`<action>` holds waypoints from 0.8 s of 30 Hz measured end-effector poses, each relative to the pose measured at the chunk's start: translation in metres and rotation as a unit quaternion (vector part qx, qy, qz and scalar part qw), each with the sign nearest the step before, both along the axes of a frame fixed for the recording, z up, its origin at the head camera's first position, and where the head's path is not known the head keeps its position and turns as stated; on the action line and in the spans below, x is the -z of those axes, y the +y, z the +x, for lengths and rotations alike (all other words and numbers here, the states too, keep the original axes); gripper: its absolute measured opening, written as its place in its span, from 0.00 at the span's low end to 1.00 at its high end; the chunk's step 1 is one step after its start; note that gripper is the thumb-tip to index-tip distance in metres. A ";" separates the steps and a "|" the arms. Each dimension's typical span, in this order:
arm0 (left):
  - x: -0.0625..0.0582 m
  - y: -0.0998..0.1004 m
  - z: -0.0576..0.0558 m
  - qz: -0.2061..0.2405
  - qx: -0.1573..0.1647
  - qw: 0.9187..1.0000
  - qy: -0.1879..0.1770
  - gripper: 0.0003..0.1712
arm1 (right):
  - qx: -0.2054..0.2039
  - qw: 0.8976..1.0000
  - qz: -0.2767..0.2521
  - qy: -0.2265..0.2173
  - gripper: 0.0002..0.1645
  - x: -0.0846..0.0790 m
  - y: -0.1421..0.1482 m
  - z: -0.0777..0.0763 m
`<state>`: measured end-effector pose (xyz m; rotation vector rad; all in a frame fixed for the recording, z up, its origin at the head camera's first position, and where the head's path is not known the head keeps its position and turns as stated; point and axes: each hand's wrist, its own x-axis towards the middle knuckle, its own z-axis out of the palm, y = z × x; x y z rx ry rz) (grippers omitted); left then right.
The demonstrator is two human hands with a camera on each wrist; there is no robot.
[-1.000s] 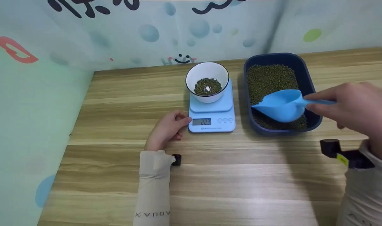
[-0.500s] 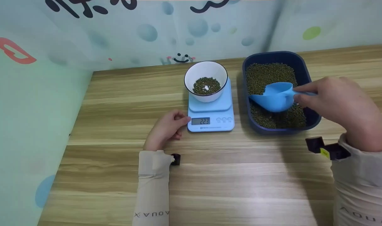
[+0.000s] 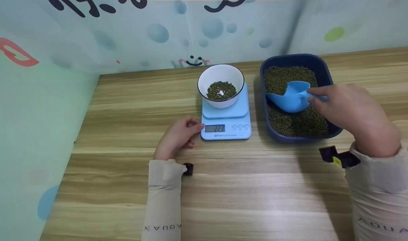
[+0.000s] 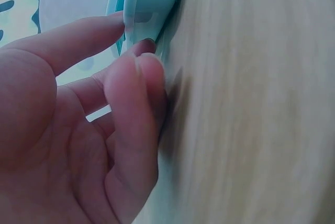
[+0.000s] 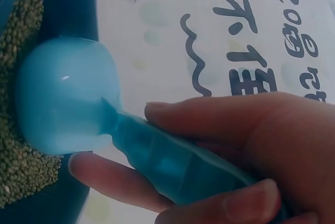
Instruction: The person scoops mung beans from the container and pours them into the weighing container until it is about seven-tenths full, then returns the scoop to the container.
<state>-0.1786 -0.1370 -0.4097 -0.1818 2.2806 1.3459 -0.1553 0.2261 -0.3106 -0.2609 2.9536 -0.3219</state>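
Note:
In the head view, my right hand [image 3: 353, 107] grips the handle of a light blue scoop [image 3: 292, 102]. The scoop's bowl dips into green beans [image 3: 289, 75] in a dark blue tub [image 3: 269, 60]; the right wrist view shows my fingers around its ribbed handle [image 5: 172, 161]. My left hand [image 3: 179, 135] lies on the table, fingertips touching the left edge of a light blue kitchen scale [image 3: 225, 112], its fingers loosely bent in the left wrist view. On the scale stands a white bowl [image 3: 207, 78] with a dark rim and a small heap of beans. The display [image 3: 215, 128] appears to read 223.
The scale and tub stand side by side on a wood-grain table [image 3: 130, 110], with a narrow gap between them. A printed curtain [image 3: 130, 33] hangs along the table's back edge and left side. Small black devices [image 3: 339, 158] sit at both wrists.
My right hand has moved left and away from me, carrying the scoop further into the tub and down among the beans. My left hand, the bowl and the displayed number stay as they were.

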 end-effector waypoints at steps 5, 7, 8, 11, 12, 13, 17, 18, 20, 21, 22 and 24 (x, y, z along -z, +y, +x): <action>0.001 0.000 0.000 0.000 -0.002 1.000 -0.004 0.15 | -0.005 1.000 -0.001 0.007 0.27 0.003 -0.002 -0.003; 0.001 0.000 0.000 -0.001 -0.002 1.000 -0.004 0.14 | -0.006 1.000 -0.005 0.012 0.26 0.005 -0.002 -0.002; 0.002 0.000 0.000 0.002 -0.001 1.000 -0.003 0.14 | -0.006 1.000 -0.008 0.016 0.26 0.005 -0.002 -0.002; 0.002 -0.001 0.000 0.010 0.001 1.000 0.003 0.14 | -0.002 0.999 -0.019 0.033 0.26 0.010 -0.001 -0.001; 0.003 -0.001 0.000 0.011 0.001 1.000 0.006 0.13 | 0.000 0.999 -0.024 0.039 0.26 0.013 -0.002 -0.001; 0.003 -0.002 0.000 0.013 0.000 1.000 0.009 0.13 | 0.003 0.998 -0.030 0.047 0.26 0.016 -0.003 0.000; 0.004 -0.002 0.001 0.018 -0.004 1.000 0.010 0.12 | 0.016 0.993 -0.047 0.103 0.25 0.033 -0.009 0.004; 0.004 -0.001 0.001 0.021 -0.005 1.000 0.009 0.12 | 0.019 0.991 -0.047 0.124 0.24 0.037 -0.010 0.005; 0.004 0.000 0.001 0.024 -0.005 1.000 0.007 0.12 | 0.027 0.986 -0.046 0.158 0.23 0.044 -0.012 0.007; 0.003 0.000 0.002 0.025 -0.006 1.000 0.006 0.12 | 0.031 0.984 -0.045 0.171 0.23 0.047 -0.012 0.008; 0.003 0.000 0.002 0.026 -0.006 1.000 0.006 0.12 | 0.034 0.982 -0.044 0.182 0.23 0.049 -0.012 0.009; 0.002 0.000 0.002 0.022 -0.006 1.000 0.007 0.12 | 0.039 0.978 -0.044 0.201 0.23 0.053 -0.013 0.010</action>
